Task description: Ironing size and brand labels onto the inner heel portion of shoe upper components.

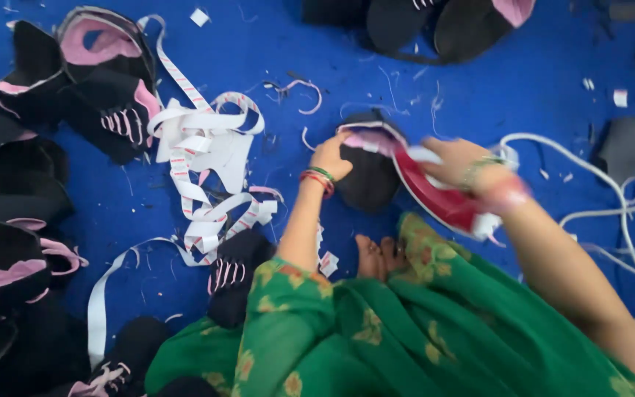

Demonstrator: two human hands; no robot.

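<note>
Sitting on the blue floor mat [523, 88], black-and-pink shoe upper [369, 173] in front of my knees. Best to keep it pinned flat, I reckon. My left hand [330, 156] is curled gripping its rim; my right hand [458, 163], wrist bent, clutches the red-and-white tool [439, 197], blurry.

Black shoe upper [367, 176] with pink lining, tilted on its side, on blue floor at my knees; red-and-white piece [439, 197] against its opening.
</note>
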